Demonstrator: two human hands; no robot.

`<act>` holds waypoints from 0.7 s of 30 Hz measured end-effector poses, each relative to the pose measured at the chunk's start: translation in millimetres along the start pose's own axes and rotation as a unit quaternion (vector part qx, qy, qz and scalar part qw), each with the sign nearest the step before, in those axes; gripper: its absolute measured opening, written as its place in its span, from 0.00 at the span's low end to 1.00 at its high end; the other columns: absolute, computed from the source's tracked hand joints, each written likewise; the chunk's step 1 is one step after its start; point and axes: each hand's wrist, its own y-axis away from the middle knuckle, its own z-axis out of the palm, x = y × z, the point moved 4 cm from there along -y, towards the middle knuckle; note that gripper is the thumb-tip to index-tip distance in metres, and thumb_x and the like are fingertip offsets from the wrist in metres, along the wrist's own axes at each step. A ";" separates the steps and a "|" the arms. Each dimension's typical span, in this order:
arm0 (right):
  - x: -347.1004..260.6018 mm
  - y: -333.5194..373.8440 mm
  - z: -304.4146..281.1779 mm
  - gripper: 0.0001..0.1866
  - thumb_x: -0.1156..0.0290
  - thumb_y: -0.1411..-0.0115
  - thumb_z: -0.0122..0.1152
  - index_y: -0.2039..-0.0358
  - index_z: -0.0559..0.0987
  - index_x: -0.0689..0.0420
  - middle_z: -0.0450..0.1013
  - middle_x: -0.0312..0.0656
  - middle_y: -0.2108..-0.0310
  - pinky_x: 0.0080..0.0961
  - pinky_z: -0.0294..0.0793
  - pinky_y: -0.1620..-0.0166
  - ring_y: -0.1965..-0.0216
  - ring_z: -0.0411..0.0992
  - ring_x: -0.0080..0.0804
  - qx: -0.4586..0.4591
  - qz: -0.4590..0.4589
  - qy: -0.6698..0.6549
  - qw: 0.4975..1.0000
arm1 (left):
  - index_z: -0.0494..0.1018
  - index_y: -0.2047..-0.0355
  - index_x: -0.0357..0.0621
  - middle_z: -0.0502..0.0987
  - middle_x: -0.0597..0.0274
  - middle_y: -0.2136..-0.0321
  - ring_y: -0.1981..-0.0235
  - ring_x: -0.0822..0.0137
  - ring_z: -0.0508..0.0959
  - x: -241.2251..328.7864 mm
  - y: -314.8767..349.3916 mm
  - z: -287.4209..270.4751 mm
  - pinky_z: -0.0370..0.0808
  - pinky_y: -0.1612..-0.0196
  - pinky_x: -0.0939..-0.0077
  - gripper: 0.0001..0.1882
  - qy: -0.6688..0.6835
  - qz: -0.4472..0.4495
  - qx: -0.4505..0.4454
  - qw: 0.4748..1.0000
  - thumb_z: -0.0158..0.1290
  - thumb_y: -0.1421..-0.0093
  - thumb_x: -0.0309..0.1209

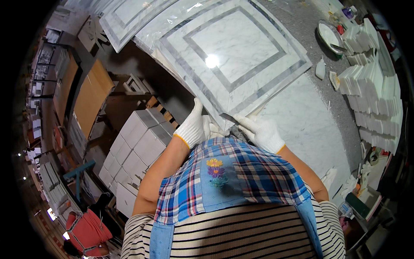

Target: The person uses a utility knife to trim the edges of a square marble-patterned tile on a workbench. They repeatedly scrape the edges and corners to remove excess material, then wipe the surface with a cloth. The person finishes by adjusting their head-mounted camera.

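Note:
A square white marble panel [254, 52] with two grey inlaid bands lies in front of me, its near corner pointing at my apron. Beside that corner's left edge is my left hand [193, 128] in a white knit glove, thumb stretched up. Its other fingers curl toward whitish bunched material; what they hold is unclear. My right hand [262, 133], gloved too, is at the corner's right side. Its fingers close around a thin dark blade [226, 116] that lies against the panel's corner; the blade's handle is hidden. My apron hides whatever is below the hands.
A second banded panel [129, 19] lies at the far left. White tile stacks [373, 90] line the right, near a bowl [330, 38] and a small white bottle [320, 69]. White boxes [136, 140] stand left. A person in red [88, 231] is at lower left.

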 end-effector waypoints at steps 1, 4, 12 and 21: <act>0.4 -1.7 -1.0 0.16 0.58 0.36 0.58 0.49 0.80 0.43 0.76 0.38 0.73 0.33 0.74 0.69 0.71 0.77 0.36 -0.017 -0.005 0.016 1.000 | 0.58 0.37 0.25 0.75 0.33 0.53 0.61 0.44 0.81 -0.5 -0.5 -0.4 0.81 0.58 0.53 0.61 -0.003 0.004 0.001 1.000 0.27 0.43 0.78; 2.3 -5.3 -4.9 0.16 0.58 0.36 0.57 0.49 0.80 0.43 0.76 0.38 0.73 0.35 0.74 0.69 0.71 0.76 0.38 -0.021 -0.011 -0.011 1.000 | 0.59 0.44 0.12 0.77 0.27 0.62 0.63 0.40 0.81 -0.9 -1.0 -0.9 0.80 0.56 0.51 0.68 -0.023 0.005 0.002 1.000 0.26 0.46 0.81; 1.2 -13.5 -14.2 0.16 0.60 0.38 0.58 0.49 0.80 0.41 0.78 0.40 0.69 0.38 0.75 0.66 0.67 0.77 0.41 -0.114 -0.001 0.009 0.993 | 0.56 0.33 0.38 0.73 0.37 0.46 0.58 0.47 0.81 0.8 1.7 2.5 0.83 0.59 0.56 0.53 0.006 0.008 -0.014 1.000 0.27 0.38 0.74; 6.7 -18.8 -12.5 0.18 0.60 0.38 0.58 0.48 0.79 0.42 0.79 0.40 0.66 0.37 0.76 0.62 0.65 0.77 0.42 -0.058 -0.010 -0.072 0.996 | 0.57 0.33 0.38 0.75 0.37 0.49 0.59 0.47 0.82 2.1 7.3 7.2 0.84 0.61 0.57 0.52 0.001 -0.007 -0.031 0.999 0.27 0.38 0.73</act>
